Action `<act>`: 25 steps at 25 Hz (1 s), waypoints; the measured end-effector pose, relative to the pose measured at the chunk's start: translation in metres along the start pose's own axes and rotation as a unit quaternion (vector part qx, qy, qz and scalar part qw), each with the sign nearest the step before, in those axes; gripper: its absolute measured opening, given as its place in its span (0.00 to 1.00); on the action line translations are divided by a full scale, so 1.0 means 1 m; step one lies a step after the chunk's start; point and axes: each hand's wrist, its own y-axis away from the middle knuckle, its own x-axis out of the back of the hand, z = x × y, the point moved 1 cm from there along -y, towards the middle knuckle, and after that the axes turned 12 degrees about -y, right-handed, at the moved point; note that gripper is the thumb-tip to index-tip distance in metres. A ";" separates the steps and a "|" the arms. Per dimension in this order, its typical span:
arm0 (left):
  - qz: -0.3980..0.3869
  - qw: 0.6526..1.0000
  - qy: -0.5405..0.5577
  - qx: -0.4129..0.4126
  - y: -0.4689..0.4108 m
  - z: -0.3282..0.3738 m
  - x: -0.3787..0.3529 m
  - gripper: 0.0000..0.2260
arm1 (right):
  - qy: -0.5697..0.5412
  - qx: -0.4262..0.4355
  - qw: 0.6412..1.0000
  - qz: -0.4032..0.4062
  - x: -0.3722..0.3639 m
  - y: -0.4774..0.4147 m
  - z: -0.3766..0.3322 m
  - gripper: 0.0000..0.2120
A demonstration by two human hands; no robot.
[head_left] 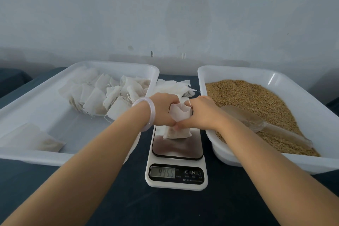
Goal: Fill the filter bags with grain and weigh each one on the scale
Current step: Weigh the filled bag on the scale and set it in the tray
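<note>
A white filter bag [178, 115] with grain in its lower part stands on the steel platform of the white scale [177, 172], whose display is lit. My left hand [162, 108] grips the bag's left side and my right hand [200, 112] grips its right side; my thumbs meet low on the front of the bag. The white tray of brown grain [311, 113] sits to the right, with a clear plastic scoop [256, 123] lying on the grain.
A white tray [36, 101] on the left holds several filled filter bags. A pile of empty bags [174, 86] lies behind the scale between the trays. Everything rests on a dark cloth-covered table against a pale wall.
</note>
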 end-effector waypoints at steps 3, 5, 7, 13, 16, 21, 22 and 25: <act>0.022 0.999 0.035 -0.005 -0.001 -0.005 -0.001 0.16 | -0.032 -0.005 0.999 0.005 0.002 0.001 0.001 0.26; 0.023 0.999 0.038 -0.009 -0.001 -0.005 -0.001 0.16 | -0.043 -0.002 0.999 0.003 0.002 0.002 0.001 0.28; 0.019 0.999 0.034 -0.007 -0.001 -0.004 -0.001 0.17 | -0.049 0.000 0.999 0.003 0.002 0.002 0.001 0.30; 0.013 0.999 0.030 -0.008 -0.001 -0.004 -0.001 0.17 | -0.045 0.002 0.999 0.003 0.002 0.003 0.001 0.30; 0.013 0.999 0.033 -0.008 -0.002 -0.004 -0.002 0.16 | -0.041 0.004 0.999 0.006 0.001 0.004 0.000 0.30; 0.013 0.999 0.036 -0.009 -0.002 -0.005 -0.004 0.17 | -0.039 0.005 0.999 0.005 0.002 0.004 0.000 0.27; 0.014 0.999 0.035 -0.009 -0.002 -0.005 -0.004 0.17 | -0.038 0.006 0.999 0.005 0.002 0.004 0.000 0.27; 0.014 0.999 0.034 -0.010 -0.002 -0.005 -0.004 0.17 | -0.037 0.007 0.999 0.005 0.002 0.003 0.000 0.27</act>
